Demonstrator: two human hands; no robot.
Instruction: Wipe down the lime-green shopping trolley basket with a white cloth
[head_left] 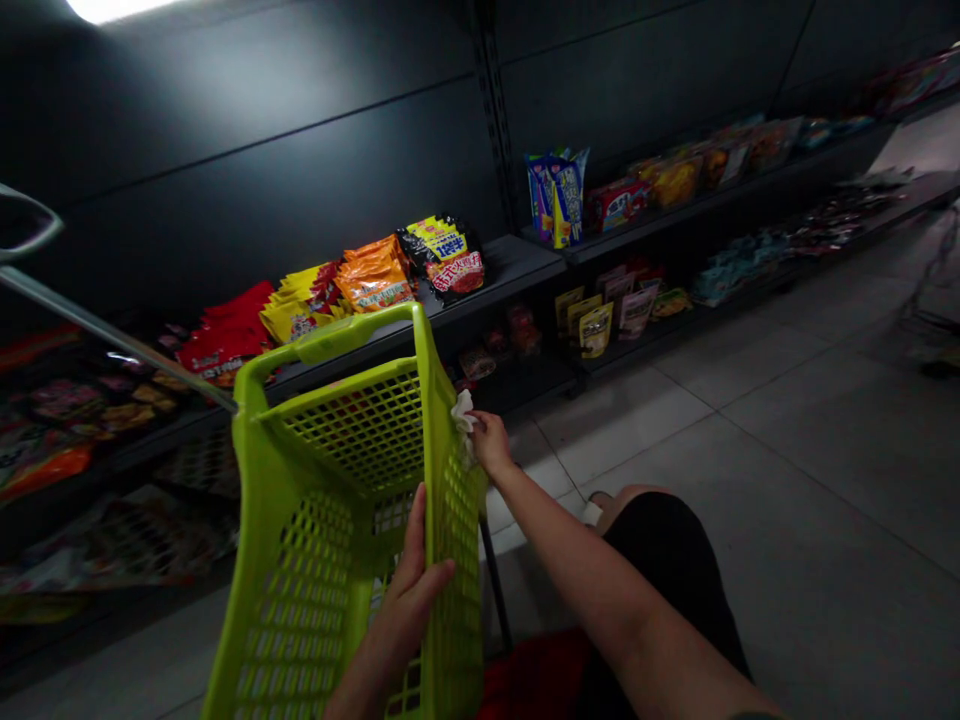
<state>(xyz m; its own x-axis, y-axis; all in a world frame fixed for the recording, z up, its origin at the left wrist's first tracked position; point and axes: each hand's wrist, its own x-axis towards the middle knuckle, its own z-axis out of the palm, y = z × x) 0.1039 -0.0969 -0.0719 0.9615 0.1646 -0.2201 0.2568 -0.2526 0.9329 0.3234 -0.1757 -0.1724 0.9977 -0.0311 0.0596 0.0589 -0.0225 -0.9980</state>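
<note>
Clasping the light, stiff basket [315,600] by its mesh wall [457,560] in the left hand [401,615], pinching a tissue [463,420] against the rim [439,375] in the right hand [491,445].

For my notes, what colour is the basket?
The plastic basket is lime green, best seen in the head view.

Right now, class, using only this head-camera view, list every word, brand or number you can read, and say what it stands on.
Black packet with the yellow banner: a "1" and large Chinese characters, too blurred to quote surely.
Blue-and-yellow box: large lettering, too blurred to read.
Orange packets: print too small to read.
Pale pouches on the lower shelf: print too small to read.
</note>
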